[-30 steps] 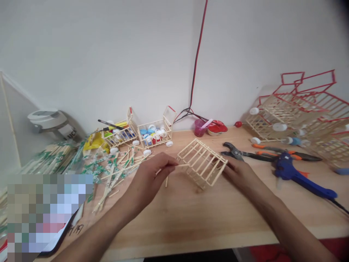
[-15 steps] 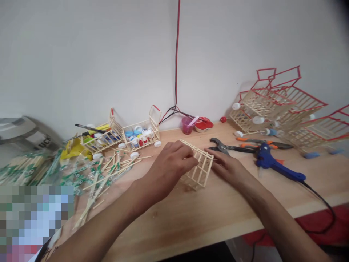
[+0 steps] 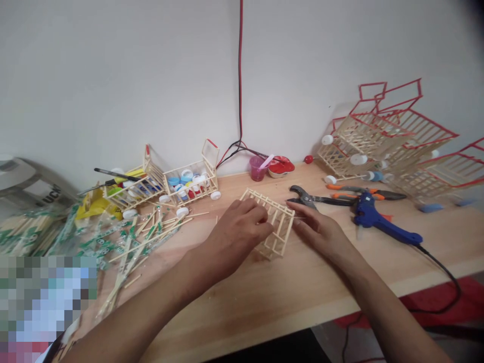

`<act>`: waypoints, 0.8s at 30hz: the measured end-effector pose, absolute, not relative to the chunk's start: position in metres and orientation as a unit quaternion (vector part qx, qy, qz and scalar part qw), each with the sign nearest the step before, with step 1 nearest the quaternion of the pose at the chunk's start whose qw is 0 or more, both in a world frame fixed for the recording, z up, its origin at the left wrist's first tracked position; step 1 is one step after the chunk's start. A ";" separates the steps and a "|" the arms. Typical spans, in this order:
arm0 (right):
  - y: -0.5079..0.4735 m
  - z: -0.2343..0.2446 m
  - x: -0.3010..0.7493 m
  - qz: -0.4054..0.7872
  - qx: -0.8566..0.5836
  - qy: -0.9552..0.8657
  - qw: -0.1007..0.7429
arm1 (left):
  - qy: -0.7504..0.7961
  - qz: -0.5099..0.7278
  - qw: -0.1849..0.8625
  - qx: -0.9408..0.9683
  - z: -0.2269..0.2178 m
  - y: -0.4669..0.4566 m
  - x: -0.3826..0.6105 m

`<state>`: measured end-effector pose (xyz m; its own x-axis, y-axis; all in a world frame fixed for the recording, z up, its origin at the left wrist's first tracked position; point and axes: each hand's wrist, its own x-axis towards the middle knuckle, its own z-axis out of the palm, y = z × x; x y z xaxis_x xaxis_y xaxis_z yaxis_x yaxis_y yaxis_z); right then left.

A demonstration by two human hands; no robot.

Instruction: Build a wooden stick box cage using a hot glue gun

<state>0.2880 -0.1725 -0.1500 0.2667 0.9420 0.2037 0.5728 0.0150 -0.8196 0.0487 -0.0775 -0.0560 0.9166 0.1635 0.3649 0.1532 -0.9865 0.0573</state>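
While tilted on one edge near the middle of a pale wooden surface (image 3: 325, 287), a small lattice frame of glued wooden sticks (image 3: 283, 236), its lowest corner close to the wood. Left hand (image 3: 238, 234) closed over the frame's left side, curled fingers gripping the bars. Right hand (image 3: 317, 234) against the frame's right edge, fingers extended and touching the sticks, with no telling whether it is closed around them. Just beyond the right hand, dark pruning shears (image 3: 306, 198), orange-handled pliers (image 3: 363, 194) and a blue hot glue gun (image 3: 372, 224) with a black cord (image 3: 442, 272). Farther right, a heap of larger stick carts with red-painted rims (image 3: 389, 138) and white bottle-cap wheels. Toward the wall, a pink cup (image 3: 257, 170) beside a red dish (image 3: 280, 167), and a red-and-black wire (image 3: 239, 75) running down the white wall. To the left, two small stick carts filled with bottle caps (image 3: 189, 184), a yellow bag (image 3: 94, 205), and loose wooden sticks in torn wrappers with green print (image 3: 126, 247) scattered across the wood.
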 end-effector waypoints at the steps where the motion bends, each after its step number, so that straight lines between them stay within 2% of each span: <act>1: -0.173 -0.151 0.289 0.211 -0.668 -0.566 0.435 | 0.081 0.186 0.011 0.979 -0.056 -0.078 0.049; 6: -0.176 -0.154 0.291 0.200 -0.671 -0.561 0.442 | 0.075 0.198 0.018 0.977 -0.058 -0.076 0.047; 12: -0.177 -0.146 0.284 0.207 -0.670 -0.510 0.497 | 0.142 0.340 0.050 0.928 -0.031 -0.057 0.029; 16: -0.184 -0.130 0.276 0.131 -0.698 -0.473 0.521 | 0.208 0.348 0.046 0.913 -0.019 -0.040 0.013; 20: -0.195 -0.111 0.266 0.010 -0.686 -0.562 0.461 | 0.204 0.296 0.106 0.927 -0.028 -0.031 0.011; 24: -0.203 -0.100 0.255 -0.033 -0.644 -0.654 0.394 | 0.190 0.260 0.129 0.938 -0.038 -0.033 0.019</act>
